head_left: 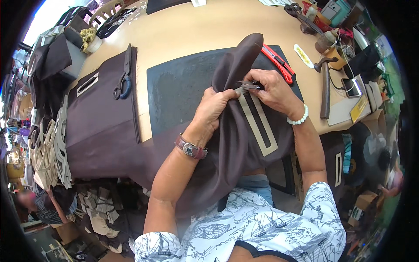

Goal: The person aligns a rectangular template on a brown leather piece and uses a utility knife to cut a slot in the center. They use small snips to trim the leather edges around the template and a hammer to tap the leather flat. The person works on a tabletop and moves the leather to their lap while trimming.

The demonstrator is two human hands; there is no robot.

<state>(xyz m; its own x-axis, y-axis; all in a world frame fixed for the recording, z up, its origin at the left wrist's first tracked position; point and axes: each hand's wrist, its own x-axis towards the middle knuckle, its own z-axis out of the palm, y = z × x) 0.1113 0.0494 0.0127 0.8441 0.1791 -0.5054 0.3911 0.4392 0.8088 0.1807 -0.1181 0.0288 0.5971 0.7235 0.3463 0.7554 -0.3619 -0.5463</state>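
Note:
A dark brown fabric (229, 131) is bunched up and raised over the table's near edge, draping down toward my lap. A long, narrow beige rectangular frame (270, 150) lies on it, with a slot of brown cloth showing inside. My left hand (208, 110) pinches the gathered cloth beside the frame's far end, thumb pressed against the fingers. Small dark thread snips (251, 85) sit in my right hand (273, 89), its fingers curled around them. Their blades point left, close to my left thumb and the frame's end. Exactly what lies between the blades is too small to tell.
A black cutting mat (176, 89) lies beneath the work, with a red utility knife (279, 64) at its right. Shears (125, 78) rest on stacked brown fabric (102, 118) at left. A hammer (325, 87) lies on the right. Another person (46, 207) is at lower left.

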